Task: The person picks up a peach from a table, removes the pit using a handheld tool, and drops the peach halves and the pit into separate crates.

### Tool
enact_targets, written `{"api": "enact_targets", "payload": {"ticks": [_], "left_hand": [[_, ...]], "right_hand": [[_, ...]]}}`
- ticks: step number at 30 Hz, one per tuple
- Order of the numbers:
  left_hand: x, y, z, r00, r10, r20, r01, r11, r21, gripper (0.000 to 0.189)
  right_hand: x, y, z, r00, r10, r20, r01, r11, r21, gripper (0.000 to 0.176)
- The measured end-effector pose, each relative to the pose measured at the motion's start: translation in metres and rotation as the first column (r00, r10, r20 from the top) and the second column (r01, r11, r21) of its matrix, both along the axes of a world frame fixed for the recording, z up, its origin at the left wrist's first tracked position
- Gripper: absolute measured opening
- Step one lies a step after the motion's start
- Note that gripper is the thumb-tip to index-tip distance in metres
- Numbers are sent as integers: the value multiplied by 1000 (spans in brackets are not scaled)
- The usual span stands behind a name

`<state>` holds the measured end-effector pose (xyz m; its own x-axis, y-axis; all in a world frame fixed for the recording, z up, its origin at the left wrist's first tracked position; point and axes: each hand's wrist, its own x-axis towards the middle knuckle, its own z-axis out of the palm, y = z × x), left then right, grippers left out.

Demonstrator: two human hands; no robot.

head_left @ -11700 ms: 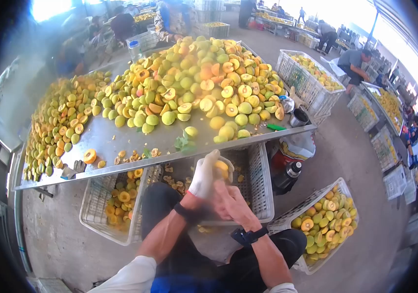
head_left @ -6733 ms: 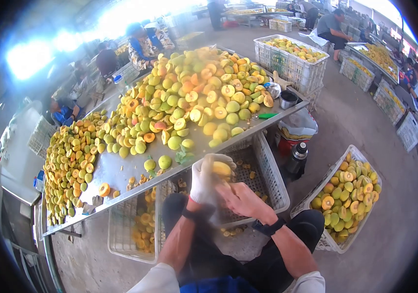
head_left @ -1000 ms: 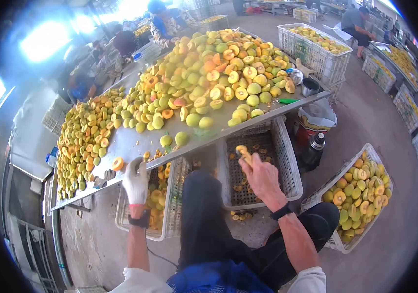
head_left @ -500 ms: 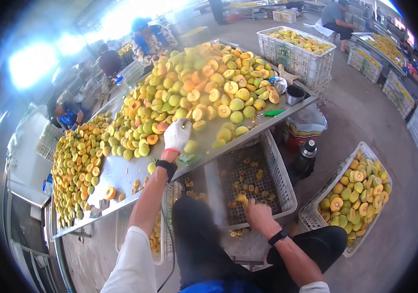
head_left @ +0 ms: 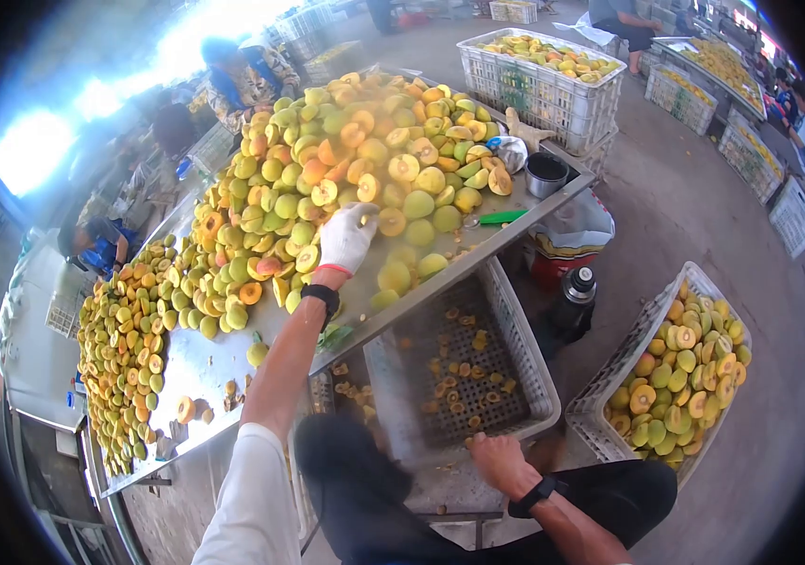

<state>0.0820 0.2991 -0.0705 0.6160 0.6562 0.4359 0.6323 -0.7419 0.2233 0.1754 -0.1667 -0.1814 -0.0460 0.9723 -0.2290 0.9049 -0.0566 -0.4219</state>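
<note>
My left hand [head_left: 346,239], in a white glove, is at the near edge of a big heap of yellow-green stone fruit [head_left: 280,204], many cut in halves. Its fingers are curled against the fruit; whatever they hold is hidden. The heap lies on a metal table [head_left: 205,356]. My right hand [head_left: 502,464], bare, is closed above my knee by the near rim of a grey plastic crate [head_left: 542,377]. What sits in its fingers is too small to make out. Several small yellow-brown pieces [head_left: 464,377] are scattered on the crate's slatted floor.
A green-handled tool [head_left: 501,217] and a metal cup [head_left: 546,175] sit at the table's right end. A thermos flask [head_left: 576,297] stands below. A crate of halved fruit [head_left: 600,414] is on my right; another full crate [head_left: 553,99] stands behind. Other people [head_left: 242,80] sit around.
The view has shifted. My left hand has moved up against the heap. My right hand has drawn back from over the crate to its near rim; the yellow piece at its fingers no longer shows.
</note>
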Motion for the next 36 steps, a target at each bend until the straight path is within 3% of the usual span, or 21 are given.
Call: {"api": "enact_targets", "payload": {"ticks": [3,6,10,11,14,18,19,21,22,24,26,27,30,31,34,36], "left_hand": [[30,12,-25,970,53,-236,-25,992,121,43],[53,20,-34,952,102,-289,-98,995,29,49],[52,11,-24,962,108,-252,-140,984,-113,42],[49,-1,-15,981,103,-165,-133,974,-182,36],[36,-24,0,998,35,-47,-42,986,-159,37],[2,-75,34,997,-36,75,38,999,-23,39],[-2,-112,64,999,20,39,-16,996,-84,39],[-25,-137,67,991,-86,102,92,994,-62,40],[-32,-161,80,981,-80,174,121,964,-238,41],[-45,-210,109,947,16,322,171,822,-543,44],[-59,-246,121,846,151,512,353,561,-749,45],[-64,-259,124,834,182,521,386,482,-787,45],[-72,-282,107,618,251,745,646,377,-663,44],[-72,-287,103,552,344,759,715,272,-644,46],[-72,-294,101,464,408,786,741,307,-597,51],[-70,-304,107,521,343,781,627,467,-623,58]], "right_hand": [[0,8,31,1000,-5,19,5,1000,-23,14],[5,12,43,996,-80,-39,81,997,17,18],[10,16,57,977,-163,-138,180,977,116,21],[13,19,61,971,-184,-154,205,970,133,22],[20,28,90,961,-249,-121,268,946,181,23],[23,36,151,901,-279,-333,386,864,322,23],[20,38,159,886,-259,-385,411,824,390,23],[12,42,177,835,-209,-509,469,755,458,25],[8,45,183,820,-164,-548,473,734,488,25],[-2,50,192,784,-69,-617,485,688,539,24],[-14,52,198,760,-51,-647,477,720,504,24],[-20,54,197,760,-51,-648,466,738,488,24],[-35,60,191,807,-12,-591,414,724,551,22],[-38,63,189,829,8,-558,390,707,590,22],[-43,69,184,851,-16,-525,372,724,581,23],[-49,72,182,834,-31,-552,395,731,556,23]]}}
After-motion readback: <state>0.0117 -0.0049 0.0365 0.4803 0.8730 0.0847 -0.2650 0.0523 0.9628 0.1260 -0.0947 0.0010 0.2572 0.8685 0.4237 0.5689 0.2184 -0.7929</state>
